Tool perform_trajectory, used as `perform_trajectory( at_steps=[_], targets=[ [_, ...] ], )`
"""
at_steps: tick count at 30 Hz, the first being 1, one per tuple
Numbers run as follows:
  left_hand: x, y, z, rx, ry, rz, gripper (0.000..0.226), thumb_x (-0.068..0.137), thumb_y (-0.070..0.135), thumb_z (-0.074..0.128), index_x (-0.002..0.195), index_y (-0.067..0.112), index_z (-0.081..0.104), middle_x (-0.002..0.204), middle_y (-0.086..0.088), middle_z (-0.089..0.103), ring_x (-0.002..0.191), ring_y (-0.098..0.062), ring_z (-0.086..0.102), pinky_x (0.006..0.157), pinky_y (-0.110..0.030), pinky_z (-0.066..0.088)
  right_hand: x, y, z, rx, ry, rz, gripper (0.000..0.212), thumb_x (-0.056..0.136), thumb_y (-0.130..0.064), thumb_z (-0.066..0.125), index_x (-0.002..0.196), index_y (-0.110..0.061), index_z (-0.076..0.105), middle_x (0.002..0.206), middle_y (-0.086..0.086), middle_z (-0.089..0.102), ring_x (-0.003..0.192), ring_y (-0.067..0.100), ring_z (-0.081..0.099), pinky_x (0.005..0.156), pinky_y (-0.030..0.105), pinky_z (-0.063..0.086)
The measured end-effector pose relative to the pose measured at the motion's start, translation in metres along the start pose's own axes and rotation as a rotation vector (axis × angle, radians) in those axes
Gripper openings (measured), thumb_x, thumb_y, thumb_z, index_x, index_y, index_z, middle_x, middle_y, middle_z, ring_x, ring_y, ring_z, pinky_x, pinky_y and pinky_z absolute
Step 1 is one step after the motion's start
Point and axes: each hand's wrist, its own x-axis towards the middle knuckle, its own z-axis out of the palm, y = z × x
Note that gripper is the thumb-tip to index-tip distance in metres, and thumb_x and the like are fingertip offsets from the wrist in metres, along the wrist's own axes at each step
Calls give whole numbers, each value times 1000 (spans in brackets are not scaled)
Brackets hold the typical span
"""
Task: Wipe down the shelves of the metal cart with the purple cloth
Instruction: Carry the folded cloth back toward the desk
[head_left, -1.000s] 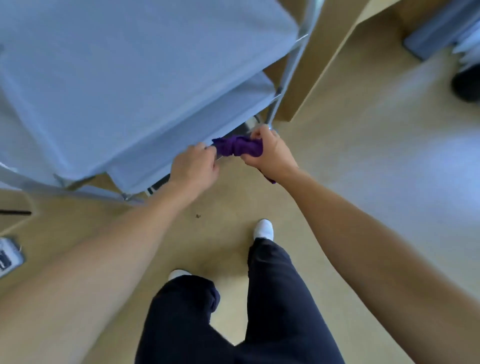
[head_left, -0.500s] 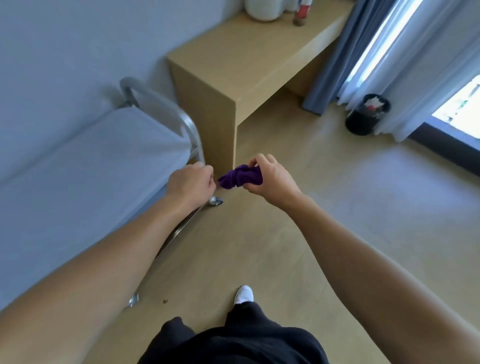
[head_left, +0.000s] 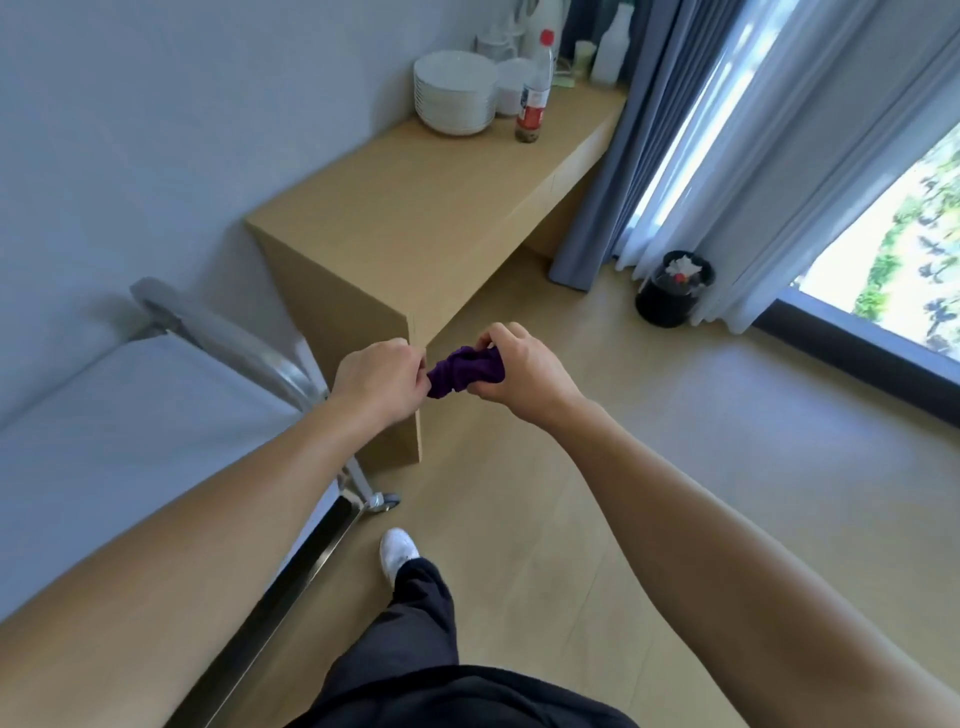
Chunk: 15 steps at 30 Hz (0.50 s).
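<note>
The purple cloth (head_left: 466, 372) is bunched up in mid-air between my two hands, in front of the wooden table's near end. My left hand (head_left: 378, 379) pinches its left end with closed fingers. My right hand (head_left: 522, 374) grips the right part of the bundle. The metal cart (head_left: 130, 410) stands at the lower left; its flat top shelf, curved handle and one caster show. My left forearm crosses over the cart's right edge. Both hands are raised above and to the right of the shelf, clear of it.
A long wooden table (head_left: 415, 218) runs along the wall, carrying stacked white plates (head_left: 454, 93) and a red-capped bottle (head_left: 535, 88). A black bin (head_left: 672, 288) sits by grey curtains (head_left: 675, 130) and the window. Bare floor lies to the right of my legs.
The view has lifted from the cart's lower shelves to the room. Both hands, still holding the cloth, have risen away from the cart's lower corner into mid-air.
</note>
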Motion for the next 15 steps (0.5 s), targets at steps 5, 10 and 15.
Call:
perform_trajectory(
  at_steps=[5, 10, 15],
  targets=[
    [85, -46, 3, -106, -1, -75, 16, 93, 24, 46, 87, 20, 60, 84, 3, 57, 75, -19, 57, 50, -27, 33, 101, 10, -9, -4, -63, -38, 47, 74, -36, 79, 112, -25, 52, 105, -6, 54, 88, 13, 58, 76, 29, 53],
    [145, -82, -6, -115, -49, -132, 16, 93, 23, 46, 91, 19, 62, 88, 3, 59, 75, -19, 58, 57, -31, 48, 184, 14, -11, -26, -120, -76, 49, 76, -34, 78, 115, -26, 50, 111, -4, 55, 94, 15, 56, 78, 29, 52],
    [186, -115, -11, -106, -46, -224, 16, 93, 23, 46, 91, 18, 62, 86, 2, 57, 73, -19, 57, 63, -37, 55, 262, 9, -1, -35, -244, -149, 49, 77, -32, 77, 117, -24, 50, 113, -3, 53, 97, 18, 55, 79, 32, 52]
  ],
)
